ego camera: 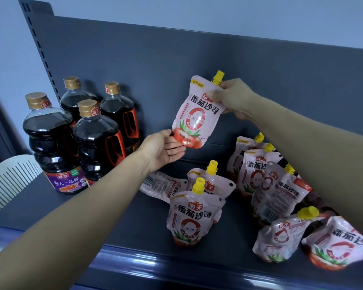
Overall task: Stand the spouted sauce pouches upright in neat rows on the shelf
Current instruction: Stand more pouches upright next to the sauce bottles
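Note:
A white tomato-sauce pouch (pixel 194 114) with a yellow spout hangs in the air above the dark shelf (pixel 122 216). My right hand (pixel 233 99) grips its top corner by the spout. My left hand (pixel 164 149) cups its bottom edge with the fingers spread under it. Below, one pouch (pixel 194 214) stands upright near the front, another (pixel 214 183) stands right behind it, and a third pouch (pixel 161 185) lies flat beside them. To the right, several pouches (pixel 258 170) stand or lean in a loose cluster, and two (pixel 281 237) lie tipped near the front edge.
Several large dark soy-sauce bottles (pixel 96 141) with gold caps stand at the shelf's left. A white slatted plastic basket (pixel 11 181) sits at the far left edge. The grey back panel (pixel 197 59) rises behind everything. A bare strip of shelf lies between the bottles and the pouches.

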The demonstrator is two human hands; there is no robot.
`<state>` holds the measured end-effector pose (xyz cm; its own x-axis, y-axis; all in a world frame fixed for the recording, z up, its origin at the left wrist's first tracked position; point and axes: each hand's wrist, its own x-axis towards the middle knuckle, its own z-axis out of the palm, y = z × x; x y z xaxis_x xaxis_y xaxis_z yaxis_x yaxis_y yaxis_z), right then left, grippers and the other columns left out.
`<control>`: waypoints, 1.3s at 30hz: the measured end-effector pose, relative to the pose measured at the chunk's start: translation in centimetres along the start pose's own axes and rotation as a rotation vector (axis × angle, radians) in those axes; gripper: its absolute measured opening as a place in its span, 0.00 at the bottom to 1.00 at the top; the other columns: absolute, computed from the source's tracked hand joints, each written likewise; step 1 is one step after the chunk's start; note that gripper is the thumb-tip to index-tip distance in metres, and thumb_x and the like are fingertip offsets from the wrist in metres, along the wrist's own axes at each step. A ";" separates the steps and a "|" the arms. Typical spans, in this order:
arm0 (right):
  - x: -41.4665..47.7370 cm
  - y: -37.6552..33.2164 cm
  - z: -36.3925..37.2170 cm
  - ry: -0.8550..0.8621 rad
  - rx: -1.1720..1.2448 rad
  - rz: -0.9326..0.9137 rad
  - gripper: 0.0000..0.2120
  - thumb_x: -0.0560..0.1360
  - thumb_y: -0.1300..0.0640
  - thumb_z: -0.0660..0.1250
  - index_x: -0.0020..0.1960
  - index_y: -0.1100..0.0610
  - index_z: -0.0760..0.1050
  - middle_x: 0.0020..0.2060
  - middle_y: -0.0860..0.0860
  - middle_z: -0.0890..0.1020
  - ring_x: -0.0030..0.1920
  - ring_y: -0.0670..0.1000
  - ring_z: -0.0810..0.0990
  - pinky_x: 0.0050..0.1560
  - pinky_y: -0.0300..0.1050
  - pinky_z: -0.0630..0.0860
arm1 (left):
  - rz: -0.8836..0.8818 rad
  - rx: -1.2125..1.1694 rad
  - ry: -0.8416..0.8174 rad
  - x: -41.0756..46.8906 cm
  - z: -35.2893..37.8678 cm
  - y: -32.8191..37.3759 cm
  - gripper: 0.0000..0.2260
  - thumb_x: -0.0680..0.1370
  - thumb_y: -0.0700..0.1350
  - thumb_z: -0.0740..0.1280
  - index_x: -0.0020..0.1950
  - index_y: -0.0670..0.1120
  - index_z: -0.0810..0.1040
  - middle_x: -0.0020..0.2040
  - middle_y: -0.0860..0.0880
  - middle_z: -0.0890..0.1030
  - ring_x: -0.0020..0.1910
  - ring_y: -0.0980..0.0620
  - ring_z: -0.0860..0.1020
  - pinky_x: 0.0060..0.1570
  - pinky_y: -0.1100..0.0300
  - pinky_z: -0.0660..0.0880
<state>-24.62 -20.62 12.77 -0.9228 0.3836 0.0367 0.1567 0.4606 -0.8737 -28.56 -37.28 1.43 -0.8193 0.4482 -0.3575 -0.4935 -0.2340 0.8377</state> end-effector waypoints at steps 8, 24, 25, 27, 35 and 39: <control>1.0 1.8 1.1 -0.031 -0.285 -0.089 0.09 0.75 0.63 0.67 0.53 0.66 0.79 0.44 0.55 0.82 0.44 0.51 0.80 0.53 0.47 0.78 | -0.029 0.533 0.025 0.8 -0.7 -1.0 0.14 0.77 0.44 0.66 0.57 0.35 0.73 0.42 0.42 0.76 0.42 0.46 0.79 0.42 0.55 0.78; 1.8 8.0 3.9 -0.077 -0.453 -0.041 0.06 0.69 0.66 0.71 0.43 0.69 0.78 0.39 0.58 0.81 0.40 0.53 0.77 0.47 0.50 0.77 | 0.363 1.351 0.119 0.4 -4.8 -1.5 0.07 0.73 0.41 0.70 0.50 0.44 0.78 0.49 0.47 0.78 0.48 0.50 0.76 0.48 0.59 0.73; 1.7 8.0 3.7 -0.087 -0.452 -0.053 0.08 0.68 0.66 0.72 0.45 0.69 0.79 0.42 0.59 0.83 0.42 0.55 0.79 0.52 0.53 0.78 | 0.372 1.366 0.105 0.4 -4.7 -1.7 0.07 0.73 0.41 0.70 0.50 0.44 0.78 0.48 0.48 0.78 0.48 0.50 0.76 0.49 0.59 0.73; 1.4 7.8 3.5 -0.119 -0.469 -0.071 0.10 0.68 0.66 0.73 0.49 0.68 0.80 0.48 0.61 0.84 0.48 0.57 0.81 0.58 0.55 0.77 | 0.381 1.403 0.072 0.5 -4.4 -1.9 0.08 0.73 0.41 0.70 0.51 0.44 0.78 0.48 0.48 0.78 0.48 0.50 0.76 0.49 0.60 0.73; 0.1 6.6 2.3 -0.222 -0.515 -0.072 0.18 0.70 0.65 0.72 0.59 0.62 0.76 0.55 0.59 0.82 0.57 0.58 0.79 0.63 0.54 0.74 | 0.268 2.058 -0.322 0.6 -6.5 -3.5 0.29 0.66 0.50 0.75 0.65 0.53 0.70 0.62 0.50 0.70 0.61 0.47 0.70 0.60 0.52 0.70; -0.8 5.9 1.7 -0.270 -0.574 -0.086 0.21 0.73 0.55 0.70 0.64 0.60 0.74 0.59 0.55 0.79 0.60 0.55 0.77 0.65 0.52 0.71 | 0.397 2.205 -0.365 0.7 -6.9 -3.8 0.33 0.67 0.49 0.74 0.70 0.52 0.66 0.64 0.50 0.70 0.64 0.48 0.68 0.63 0.52 0.67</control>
<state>-23.59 -19.53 6.78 -0.9848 0.1459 -0.0938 0.1730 0.8648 -0.4714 -29.29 -42.04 -4.88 -0.5652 0.7825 -0.2614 0.8202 0.5671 -0.0757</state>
